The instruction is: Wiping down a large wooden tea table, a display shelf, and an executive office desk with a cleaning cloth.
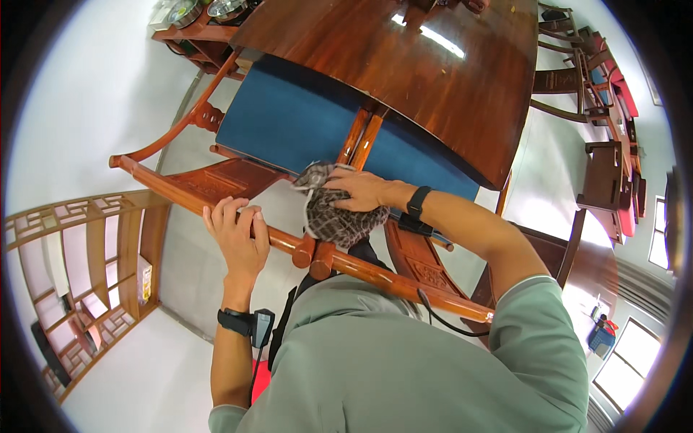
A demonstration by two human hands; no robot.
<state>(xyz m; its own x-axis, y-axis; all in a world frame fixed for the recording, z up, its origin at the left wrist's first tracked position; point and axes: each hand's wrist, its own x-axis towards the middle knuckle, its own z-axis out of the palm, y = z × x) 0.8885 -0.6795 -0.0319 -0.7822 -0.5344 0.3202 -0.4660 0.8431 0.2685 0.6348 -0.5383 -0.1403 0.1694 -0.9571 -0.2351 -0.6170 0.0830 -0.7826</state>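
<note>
Two reddish-brown wooden armchairs stand side by side in front of me, with blue seats under the table edge. My left hand (238,234) is curled over the top rail (170,186) of the left chair. A dark grey-brown checked cloth (339,220) is bunched beneath my right hand (361,191), where the chairs' inner arms meet. That hand's fingers are bent into the cloth, and their tips are partly hidden in its folds. The left chair's carved back panel (225,178) lies beyond my left hand, and the right chair's top rail (404,283) runs close to my body.
A large glossy wooden table (462,79) takes up the far side. At the far left, a low cabinet (206,29) carries metal pots. An open wooden shelf (97,281) stands along the left wall. More dark chairs (559,83) are at the right. A black cable (451,326) hangs near my right side.
</note>
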